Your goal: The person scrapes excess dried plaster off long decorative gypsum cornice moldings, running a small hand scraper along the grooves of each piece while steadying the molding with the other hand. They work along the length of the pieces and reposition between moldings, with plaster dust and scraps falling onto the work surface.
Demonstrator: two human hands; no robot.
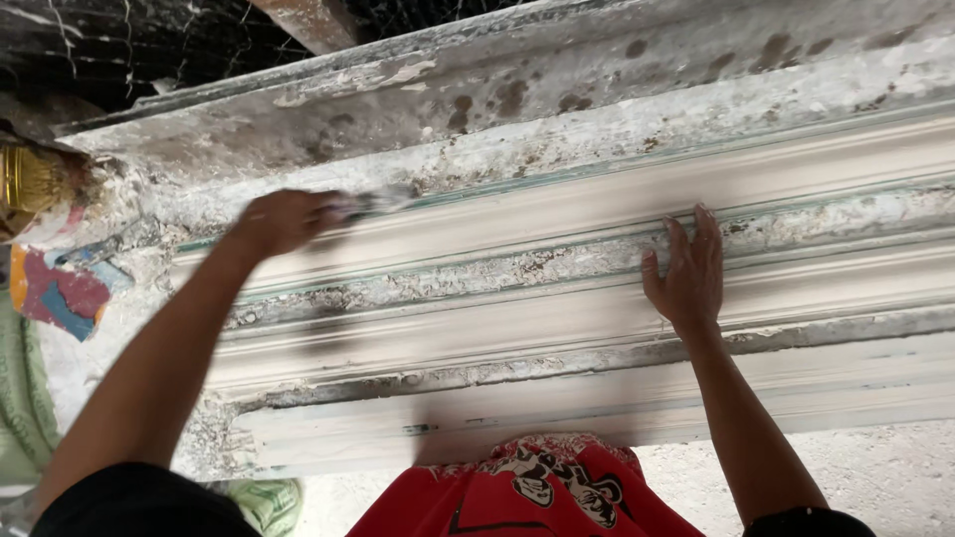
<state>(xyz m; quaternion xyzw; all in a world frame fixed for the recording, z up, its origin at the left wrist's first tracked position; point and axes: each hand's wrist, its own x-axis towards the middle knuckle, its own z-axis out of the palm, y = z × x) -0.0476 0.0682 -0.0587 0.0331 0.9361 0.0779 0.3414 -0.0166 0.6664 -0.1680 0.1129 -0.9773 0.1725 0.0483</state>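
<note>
Head view shows us brushing, we judge: our left hand (282,221) grips a blurred brush (366,205) on the plaster moulding (557,204), right hand (686,273) pressed flat and open just below, steadying.

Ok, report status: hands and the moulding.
Left hand gripping a blurred tool on the moulding. Right hand flat on it, fingers spread. Nothing in the way.
</note>
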